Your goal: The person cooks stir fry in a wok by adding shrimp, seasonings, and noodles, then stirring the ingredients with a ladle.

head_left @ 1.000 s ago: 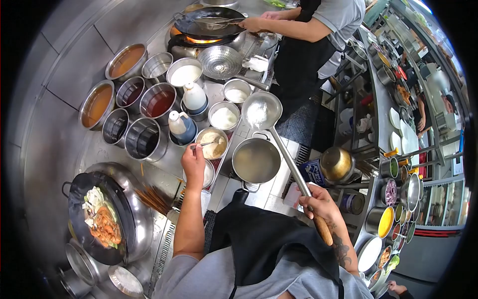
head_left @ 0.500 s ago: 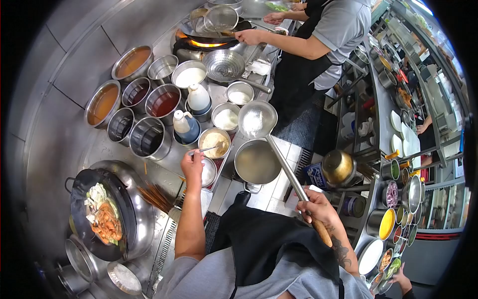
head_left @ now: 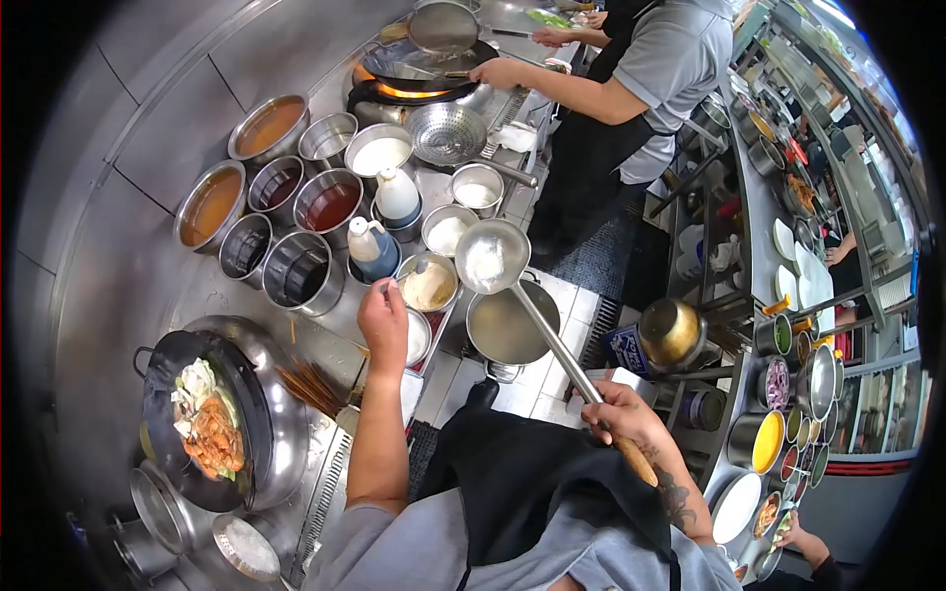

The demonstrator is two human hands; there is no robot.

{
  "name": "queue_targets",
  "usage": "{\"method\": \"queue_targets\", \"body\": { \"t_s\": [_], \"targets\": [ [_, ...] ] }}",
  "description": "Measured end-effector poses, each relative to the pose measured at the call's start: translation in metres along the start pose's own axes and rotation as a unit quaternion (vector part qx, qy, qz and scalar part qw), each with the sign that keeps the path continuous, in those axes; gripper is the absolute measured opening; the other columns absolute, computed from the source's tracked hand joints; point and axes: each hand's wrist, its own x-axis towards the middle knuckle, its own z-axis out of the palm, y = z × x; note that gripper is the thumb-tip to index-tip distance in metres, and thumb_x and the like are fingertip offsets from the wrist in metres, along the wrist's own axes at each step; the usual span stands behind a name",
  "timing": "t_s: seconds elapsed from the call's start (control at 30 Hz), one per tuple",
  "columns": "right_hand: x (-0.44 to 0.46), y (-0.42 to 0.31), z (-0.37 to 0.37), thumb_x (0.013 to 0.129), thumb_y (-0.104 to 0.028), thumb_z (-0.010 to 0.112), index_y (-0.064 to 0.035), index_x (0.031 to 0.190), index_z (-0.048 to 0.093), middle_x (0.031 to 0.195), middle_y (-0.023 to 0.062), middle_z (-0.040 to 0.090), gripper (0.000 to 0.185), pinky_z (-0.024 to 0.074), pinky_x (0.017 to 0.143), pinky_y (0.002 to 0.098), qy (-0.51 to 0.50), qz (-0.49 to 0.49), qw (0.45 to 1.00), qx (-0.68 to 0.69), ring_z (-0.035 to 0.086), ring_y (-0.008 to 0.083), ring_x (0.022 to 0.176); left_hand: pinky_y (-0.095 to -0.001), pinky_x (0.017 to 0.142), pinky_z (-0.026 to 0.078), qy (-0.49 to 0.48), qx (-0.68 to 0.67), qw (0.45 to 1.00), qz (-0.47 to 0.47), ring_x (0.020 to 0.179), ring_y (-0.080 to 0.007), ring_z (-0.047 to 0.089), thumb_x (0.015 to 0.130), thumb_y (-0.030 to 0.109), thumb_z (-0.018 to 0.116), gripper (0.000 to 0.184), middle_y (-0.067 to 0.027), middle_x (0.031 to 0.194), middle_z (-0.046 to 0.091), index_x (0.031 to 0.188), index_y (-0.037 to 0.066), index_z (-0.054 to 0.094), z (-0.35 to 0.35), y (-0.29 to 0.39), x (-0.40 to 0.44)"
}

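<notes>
- Left hand point(head_left: 382, 323): grasps a slim spoon point(head_left: 421, 267), its tip at a tub point(head_left: 455, 293) of pale contents; spooning appears in hand.
- Right hand point(head_left: 626, 410): closed around the ladle point(head_left: 552, 340); its bowl, bearing white matter, lies beside the tub, partly overlapping a pot point(head_left: 558, 315) in view.
- Judgement: moving the ladle calls for a level bowl.

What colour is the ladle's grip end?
The grip end is brown, like wood; the head view shows it best.
</notes>
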Motion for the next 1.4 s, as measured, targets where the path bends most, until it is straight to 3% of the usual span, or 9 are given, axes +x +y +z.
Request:
{"method": "queue_targets", "body": {
  "t_s": [0.1, 0.57, 0.67, 0.77, 0.97, 1.07, 1.1, 1.2, 1.4],
  "targets": [
    [0.0, -0.002, 0.0, 0.085, -0.005, 0.059, -0.0018, 0.099, 0.057, 0.068, 0.0008, 0.054, 0.014, 0.0378, 0.042, 0.0212, 0.006, -0.012, 1.0, -0.002, 0.049, 0.0079, 0.045, -0.0421, 0.074, 0.048, -0.012, 0.03, 0.998, 0.055, 0.081, -0.0354, 0.062, 0.092, 0.013, 0.054, 0.017, -0.0186, 0.089, 0.065, 0.094, -0.002, 0.063, 0.011, -0.012, -0.003],
    [-0.002, -0.009, 0.001, 0.085, -0.002, 0.058, 0.0012, 0.113, 0.057, 0.071, 0.0021, 0.054, 0.028, 0.039, 0.043, 0.0219, 0.037, -0.012, 0.999, 0.0, 0.049, 0.0086, 0.045, -0.0417, 0.072, 0.048, -0.062, -0.032, 0.997, 0.02, 0.079, -0.0359, 0.062, 0.093, 0.012, 0.053, 0.018, -0.0196, 0.086, 0.064, 0.093, -0.003, 0.062, 0.031, -0.018, -0.01],
    [0.0, -0.008, -0.001, 0.085, -0.002, 0.058, 0.0014, 0.113, 0.057, 0.071, 0.0019, 0.054, 0.029, 0.0388, 0.043, 0.022, 0.037, -0.011, 0.999, 0.002, 0.049, 0.0085, 0.045, -0.0324, 0.069, 0.048, -0.07, -0.042, 0.997, -0.002, 0.072, -0.0203, 0.062, 0.094, 0.017, 0.055, 0.021, -0.0133, 0.081, 0.066, 0.096, -0.002, 0.063, 0.029, -0.02, -0.013],
    [0.0, -0.008, -0.002, 0.084, -0.002, 0.058, 0.0017, 0.114, 0.057, 0.071, 0.0018, 0.054, 0.03, 0.0386, 0.043, 0.0221, 0.04, -0.01, 0.999, 0.002, 0.049, 0.0086, 0.045, -0.0361, 0.066, 0.048, -0.07, -0.092, 0.992, -0.045, 0.069, -0.0283, 0.062, 0.092, 0.013, 0.055, 0.018, -0.0162, 0.078, 0.064, 0.092, -0.004, 0.063, 0.025, -0.014, -0.016],
    [0.001, -0.008, -0.002, 0.083, -0.001, 0.057, 0.0034, 0.113, 0.057, 0.072, 0.0054, 0.057, 0.031, 0.0371, 0.041, 0.0214, 0.046, -0.018, 0.999, 0.004, 0.048, 0.0091, 0.044, -0.0295, 0.061, 0.048, -0.012, -0.15, 0.982, -0.113, 0.065, -0.0143, 0.06, 0.093, 0.015, 0.057, 0.02, -0.009, 0.077, 0.067, 0.092, -0.003, 0.063, 0.034, -0.042, -0.022],
    [0.001, -0.009, -0.002, 0.082, 0.0, 0.056, 0.0041, 0.113, 0.057, 0.072, 0.0074, 0.059, 0.032, 0.0363, 0.04, 0.021, 0.049, -0.021, 0.999, 0.003, 0.047, 0.0094, 0.043, -0.0242, 0.057, 0.048, -0.038, -0.206, 0.944, -0.253, 0.067, -0.0076, 0.059, 0.093, 0.017, 0.057, 0.019, -0.0067, 0.08, 0.068, 0.094, -0.002, 0.063, 0.031, -0.056, -0.019],
    [0.001, -0.009, -0.002, 0.081, 0.0, 0.056, 0.0041, 0.113, 0.057, 0.072, 0.0075, 0.059, 0.032, 0.0363, 0.04, 0.021, 0.049, -0.022, 0.999, 0.002, 0.047, 0.0095, 0.043, -0.0232, 0.056, 0.051, -0.045, -0.228, 0.933, -0.276, 0.072, -0.0101, 0.062, 0.093, 0.018, 0.058, 0.019, -0.0083, 0.088, 0.069, 0.099, 0.0, 0.062, 0.026, -0.055, -0.018],
    [0.002, -0.009, -0.006, 0.084, -0.004, 0.059, 0.0027, 0.115, 0.056, 0.071, 0.0029, 0.053, 0.031, 0.0379, 0.042, 0.0226, 0.032, -0.019, 0.999, -0.005, 0.049, 0.0096, 0.044, -0.0243, 0.055, 0.051, -0.024, -0.233, 0.907, -0.35, 0.071, -0.0115, 0.063, 0.093, 0.017, 0.059, 0.018, -0.0088, 0.087, 0.069, 0.098, 0.0, 0.061, 0.015, -0.052, -0.011],
    [0.007, -0.011, -0.001, 0.083, 0.0, 0.056, 0.0018, 0.11, 0.058, 0.068, 0.0041, 0.053, 0.027, 0.0354, 0.041, 0.0204, 0.021, -0.027, 0.999, 0.015, 0.046, 0.0089, 0.043, -0.0239, 0.054, 0.051, 0.002, -0.28, 0.895, -0.347, 0.068, -0.0109, 0.062, 0.093, 0.017, 0.06, 0.018, -0.008, 0.085, 0.068, 0.098, 0.0, 0.061, -0.003, -0.036, 0.008]
  ]
}}
